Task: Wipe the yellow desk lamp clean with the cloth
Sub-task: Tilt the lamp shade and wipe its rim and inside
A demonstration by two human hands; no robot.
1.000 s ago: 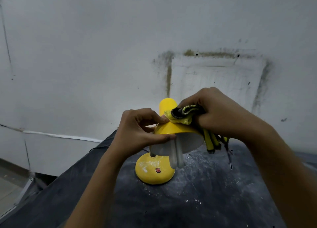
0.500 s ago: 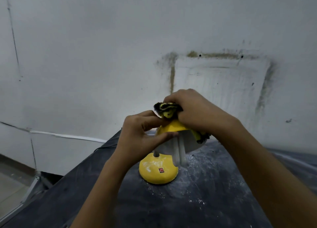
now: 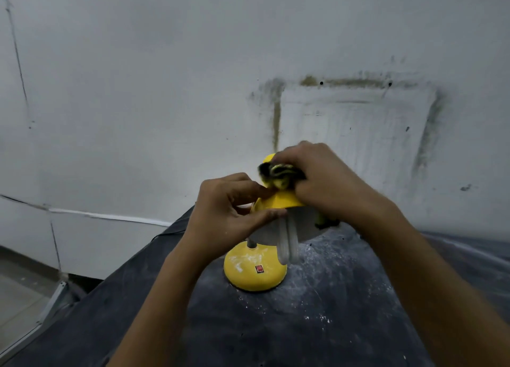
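The yellow desk lamp (image 3: 255, 273) stands on a dark dusty tabletop, its round base streaked with white dust and carrying a small red switch. Its yellow shade (image 3: 277, 201) tilts toward me, showing a white inside and a white tube bulb (image 3: 287, 242). My left hand (image 3: 229, 215) grips the shade's left rim, thumb under the edge and fingers on top. My right hand (image 3: 323, 181) holds a bunched yellow and black cloth (image 3: 278, 173) pressed on the top of the shade. A bit of cloth hangs below the right rim.
The dark tabletop (image 3: 317, 311) is speckled with white dust around the lamp. A stained white wall (image 3: 165, 90) rises close behind. The table's left edge drops to a floor (image 3: 16, 297) at the lower left. A thin cable (image 3: 165, 233) runs off the back left edge.
My right hand has slid the cloth left and up across the shade, from its right side toward the crown. My left hand has kept its grip on the rim.
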